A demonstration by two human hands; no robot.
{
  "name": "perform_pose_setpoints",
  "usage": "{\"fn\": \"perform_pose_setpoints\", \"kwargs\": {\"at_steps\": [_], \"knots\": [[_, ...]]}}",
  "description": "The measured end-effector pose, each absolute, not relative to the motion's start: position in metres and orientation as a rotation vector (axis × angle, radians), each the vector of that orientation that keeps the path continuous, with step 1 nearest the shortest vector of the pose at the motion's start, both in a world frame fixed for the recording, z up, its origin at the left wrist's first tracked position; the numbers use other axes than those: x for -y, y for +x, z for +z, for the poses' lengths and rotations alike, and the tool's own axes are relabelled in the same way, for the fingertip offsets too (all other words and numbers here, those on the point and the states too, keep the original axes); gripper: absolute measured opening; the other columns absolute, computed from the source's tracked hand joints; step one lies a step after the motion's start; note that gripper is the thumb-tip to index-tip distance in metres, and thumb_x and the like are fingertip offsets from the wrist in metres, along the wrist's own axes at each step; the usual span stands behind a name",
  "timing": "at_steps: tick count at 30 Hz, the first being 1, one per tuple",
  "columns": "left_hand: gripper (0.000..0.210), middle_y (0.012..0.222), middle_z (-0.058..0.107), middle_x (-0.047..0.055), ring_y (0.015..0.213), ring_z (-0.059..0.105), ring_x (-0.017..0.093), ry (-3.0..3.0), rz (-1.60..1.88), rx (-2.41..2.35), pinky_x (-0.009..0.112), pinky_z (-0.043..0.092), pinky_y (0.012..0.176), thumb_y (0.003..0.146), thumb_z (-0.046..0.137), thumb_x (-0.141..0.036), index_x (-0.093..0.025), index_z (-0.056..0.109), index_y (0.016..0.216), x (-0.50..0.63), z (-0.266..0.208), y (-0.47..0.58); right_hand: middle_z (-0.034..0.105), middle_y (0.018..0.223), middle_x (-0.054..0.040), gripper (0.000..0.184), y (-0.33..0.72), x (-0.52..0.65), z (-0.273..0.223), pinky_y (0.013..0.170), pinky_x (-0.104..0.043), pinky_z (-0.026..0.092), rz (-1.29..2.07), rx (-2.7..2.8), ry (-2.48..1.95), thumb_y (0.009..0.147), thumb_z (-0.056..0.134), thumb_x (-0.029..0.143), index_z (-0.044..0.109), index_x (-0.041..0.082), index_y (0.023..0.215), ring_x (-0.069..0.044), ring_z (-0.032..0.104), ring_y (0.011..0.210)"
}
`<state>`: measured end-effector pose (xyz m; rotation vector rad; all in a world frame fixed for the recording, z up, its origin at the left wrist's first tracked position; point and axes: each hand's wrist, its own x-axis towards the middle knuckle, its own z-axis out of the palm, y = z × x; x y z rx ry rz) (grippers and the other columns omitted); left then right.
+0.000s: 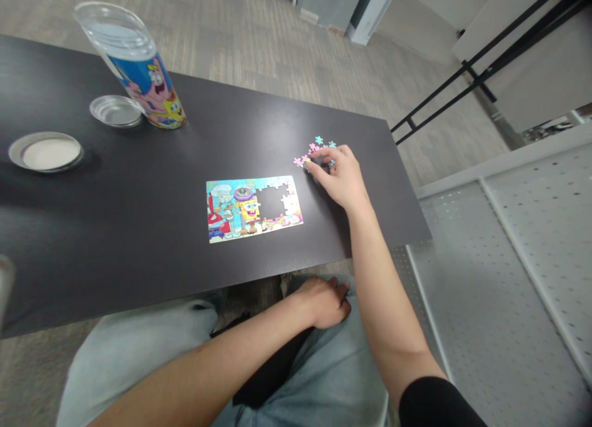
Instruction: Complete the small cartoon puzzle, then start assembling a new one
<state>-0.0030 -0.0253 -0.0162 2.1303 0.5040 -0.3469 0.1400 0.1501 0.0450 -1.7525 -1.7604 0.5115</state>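
Pieces point(319, 140) in pink and teal, loose and partly clustered, lie on the counter point(139, 229) right of centre in the upper half of the frame, with the right hand point(342, 177) over them. Its thumb and forefinger bend toward one another at the left side of the cluster; whether they pinch a piece or merely touch one, I cannot tell. Because the hand covers part of the cluster, a piece hidden beneath it could be dragged along or flicked aside by the curled fingers. Pieces this small and thin would probably slide before they lift, and one pushed far toward the upper right could drop off the edge to the floor point(259, 44).

The partly filled puzzle point(226, 214) lies flat at the centre of the frame, its gap in the right half. Nothing visible pins it down, so a sideways push, or a forearm brushing its right end, could shift it or spring joined parts loose; the narrow strip right of the gap looks weakest.

The left hand point(326, 300) rests on a leg point(342, 359) at lower centre, fingers curled, contents unclear, so it steadies nothing on the counter. The canister point(155, 91) at upper left stands well apart and seems unlikely to be knocked.
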Motion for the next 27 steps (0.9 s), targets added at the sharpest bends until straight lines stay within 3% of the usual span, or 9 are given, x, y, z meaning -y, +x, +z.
{"fn": "perform_pose_setpoints", "kwargs": {"at_steps": [5,11,15,19,23,27], "knots": [[0.063,0.165,0.086,0.026,0.140,0.093,0.044,2.141,-0.331,-0.501,0.055,0.076,0.118,0.128,0.045,-0.042,-0.012,0.076,0.175,0.025,-0.015,-0.003,0.082,0.126,-0.0105,0.012,0.132,-0.159,0.041,0.105,-0.051,0.060,0.545,1.796,-1.691,0.108,0.097,0.040,0.088,0.033,0.112,-0.032,0.073,0.111],[0.068,0.164,0.086,0.029,0.140,0.093,0.048,2.127,-0.330,-0.491,0.058,0.074,0.115,0.128,0.043,-0.043,-0.008,0.073,0.177,0.026,-0.018,-0.001,0.086,0.115,-0.0038,0.021,0.138,-0.160,0.037,0.086,-0.043,0.054,0.752,1.699,-1.574,0.101,0.097,0.032,0.076,0.032,0.101,-0.022,0.058,0.082],[0.069,0.163,0.086,0.030,0.139,0.093,0.048,2.118,-0.324,-0.493,0.056,0.073,0.111,0.128,0.042,-0.044,-0.008,0.072,0.179,0.027,-0.019,-0.001,0.082,0.106,-0.0003,0.032,0.139,-0.159,0.033,0.074,-0.041,0.049,0.779,1.640,-1.489,0.095,0.104,0.046,0.075,0.033,0.103,-0.021,0.050,0.073],[0.068,0.164,0.085,0.029,0.138,0.093,0.046,2.105,-0.325,-0.490,0.056,0.073,0.113,0.128,0.043,-0.046,-0.009,0.073,0.177,0.027,-0.017,-0.002,0.080,0.109,-0.0030,0.037,0.129,-0.154,0.042,0.080,-0.044,0.057,0.824,1.687,-1.366,0.100,0.102,0.060,0.087,0.035,0.123,-0.024,0.057,0.080],[0.062,0.162,0.087,0.027,0.138,0.092,0.043,2.082,-0.313,-0.513,0.055,0.074,0.116,0.129,0.049,-0.046,-0.014,0.076,0.174,0.028,-0.017,-0.001,0.081,0.104,-0.0051,0.033,0.108,-0.140,0.060,0.085,-0.045,0.064,0.976,1.730,-1.290,0.100,0.103,0.060,0.087,0.033,0.108,-0.027,0.068,0.090],[0.058,0.164,0.088,0.023,0.141,0.089,0.048,1.994,-0.279,-0.561,0.062,0.071,0.119,0.127,0.056,-0.050,-0.026,0.079,0.175,0.032,-0.022,-0.001,0.081,0.096,-0.0024,0.041,0.090,-0.124,0.075,0.076,-0.041,0.065,1.271,1.677,-1.265,0.091,0.115,0.054,0.081,0.032,0.100,-0.025,0.071,0.083]]}}
